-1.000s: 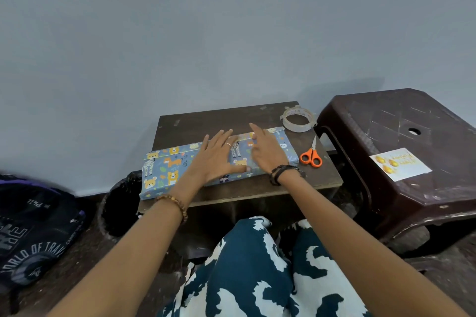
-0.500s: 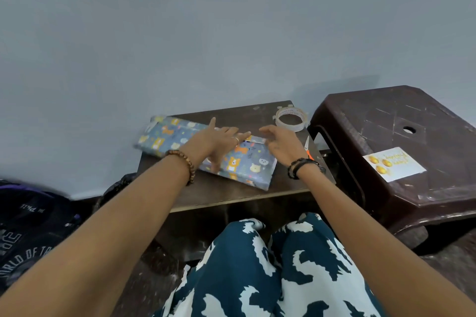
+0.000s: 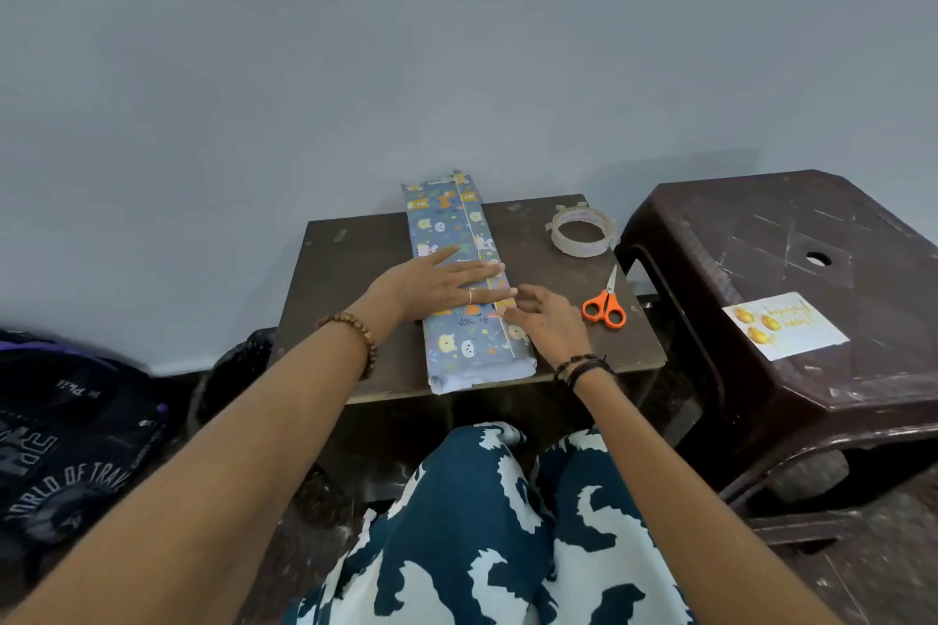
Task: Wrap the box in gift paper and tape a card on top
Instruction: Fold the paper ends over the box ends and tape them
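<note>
I am looking down at the box (image 3: 464, 289), already in its gift paper, lying on the small worktop (image 3: 350, 279) with its long axis running straight away from me: near end at the worktop's front edge, far end reaching past the back edge toward the wall. The paper seam is running along that same axis, on the right half of the top face.

My left hand (image 3: 436, 282) is lying flat across the middle of the box, fingers straight and pressing the paper down, tips reaching the seam. My right hand (image 3: 545, 325) is resting just beside the box's right edge, fingers relaxed and spread, holding nothing, its fingertips touching the seam close to the left fingertips.

The near end of the wrap is looking open and unfolded to me, so I am judging that end as the next job. It is pointing at me, between both hands, with the right hand slightly nearer to it.

The tape (image 3: 582, 232) and scissors (image 3: 605, 305) are lying to the right of the box, on the right hand's side. The card (image 3: 784, 325) is sitting well apart on the stool (image 3: 761, 228), not yet on the box.
</note>
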Demonstrator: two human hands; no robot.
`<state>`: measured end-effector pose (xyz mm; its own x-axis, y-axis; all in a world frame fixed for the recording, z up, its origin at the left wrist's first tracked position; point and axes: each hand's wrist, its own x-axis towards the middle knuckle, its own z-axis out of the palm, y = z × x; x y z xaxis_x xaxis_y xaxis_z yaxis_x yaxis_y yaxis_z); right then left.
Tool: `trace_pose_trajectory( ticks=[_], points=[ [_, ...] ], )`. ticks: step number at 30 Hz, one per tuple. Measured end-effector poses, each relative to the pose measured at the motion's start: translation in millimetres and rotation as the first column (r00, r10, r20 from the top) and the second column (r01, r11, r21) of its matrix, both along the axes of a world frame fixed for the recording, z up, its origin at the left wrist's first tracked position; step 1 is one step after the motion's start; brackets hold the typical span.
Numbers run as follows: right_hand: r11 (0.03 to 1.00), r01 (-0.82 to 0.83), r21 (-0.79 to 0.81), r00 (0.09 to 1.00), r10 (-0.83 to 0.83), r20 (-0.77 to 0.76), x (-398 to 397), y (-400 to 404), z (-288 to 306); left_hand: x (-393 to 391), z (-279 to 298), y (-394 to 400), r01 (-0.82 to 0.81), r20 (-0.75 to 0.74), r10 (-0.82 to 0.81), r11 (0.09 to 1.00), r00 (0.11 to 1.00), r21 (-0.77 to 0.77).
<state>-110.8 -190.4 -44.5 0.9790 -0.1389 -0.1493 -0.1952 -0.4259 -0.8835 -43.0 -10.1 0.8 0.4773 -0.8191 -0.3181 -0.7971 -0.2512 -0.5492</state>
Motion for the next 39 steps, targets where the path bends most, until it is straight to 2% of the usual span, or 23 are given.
trace_pose_trajectory(
  ticks=[2, 4, 6, 7, 9, 11, 14, 17, 20, 23, 26, 28, 32, 34, 37, 39],
  points=[
    [0.996, 0.037, 0.075, 0.999, -0.038, 0.009, -7.5, 3.2, -7.4, -16.4, -7.9, 11.2, -0.225, -0.133, 0.199, 0.949, 0.971, -0.222],
    [0.972, 0.058, 0.229, 0.998, -0.057, -0.008, -15.8, 1.2, -7.2, -33.3, -19.6, 24.3, -0.473, -0.368, 0.318, 0.733, 0.873, -0.489],
    [0.910, 0.057, 0.411, 0.998, -0.047, -0.034, -22.5, -5.4, -6.7, -50.9, -37.0, 38.7, -0.562, -0.499, 0.266, 0.491, 0.825, -0.666],
    [0.884, 0.035, 0.466, 0.999, -0.024, -0.030, -24.8, -10.1, -8.1, -59.9, -45.9, 45.2, -0.569, -0.530, 0.216, 0.404, 0.820, -0.717],
    [0.891, -0.067, 0.450, 0.998, 0.061, 0.027, -27.4, -17.9, -12.6, -77.0, -57.8, 55.1, -0.583, -0.574, 0.123, 0.288, 0.810, -0.760],
    [0.910, -0.186, 0.371, 0.982, 0.158, 0.106, -29.6, -21.9, -17.1, -87.9, -61.9, 59.3, -0.612, -0.614, 0.076, 0.241, 0.786, -0.753],
    [0.896, -0.301, 0.326, 0.953, 0.266, 0.148, -33.1, -22.1, -16.0, -89.8, -59.4, 60.4, -0.625, -0.634, 0.042, 0.230, 0.772, -0.746],
    [0.862, -0.318, 0.394, 0.948, 0.283, 0.144, -35.9, -23.6, -17.9, -90.2, -56.0, 58.6, -0.618, -0.627, 0.051, 0.247, 0.777, -0.746],
    [0.872, -0.310, 0.379, 0.950, 0.265, 0.168, -41.0, -22.0, -18.2, -99.9, -56.6, 54.0, -0.661, -0.665, 0.062, 0.208, 0.744, -0.721],
    [0.928, -0.311, 0.207, 0.939, 0.265, 0.219, -44.9, -18.2, -23.0, -112.2, -58.2, 45.7, -0.697, -0.686, 0.131, 0.190, 0.716, -0.691],
    [0.971, -0.240, 0.007, 0.928, 0.228, 0.295, -48.4, -9.0, -25.3, -118.9, -57.9, 32.6, -0.624, -0.572, 0.263, 0.198, 0.777, -0.756],
    [0.981, -0.153, -0.119, 0.925, 0.184, 0.332, -50.6, -2.3, -24.3, -121.5, -54.9, 21.9, -0.601, -0.531, 0.329, 0.167, 0.781, -0.781],
    [0.968, 0.016, -0.249, 0.900, 0.095, 0.426, -54.5, 6.2, -23.8, -124.0, -52.5, 4.3, -0.623, -0.570, 0.360, 0.042, 0.739, -0.781],
    [0.953, 0.055, -0.299, 0.887, 0.091, 0.453, -54.9, 7.2, -27.3, -126.8, -51.9, -3.7, -0.627, -0.615, 0.347, -0.091, 0.708, -0.773],
    [0.946, 0.080, -0.313, 0.867, 0.089, 0.490, -55.8, 7.2, -30.9, -130.9, -46.9, -13.2, -0.656, -0.743, 0.303, -0.348, 0.597, -0.669],
    [0.943, 0.095, -0.320, 0.856, 0.087, 0.510, -56.6, 7.7, -32.1, -131.9, -44.9, -17.2, -0.665, -0.784, 0.282, -0.417, 0.554, -0.619]
  ],
)
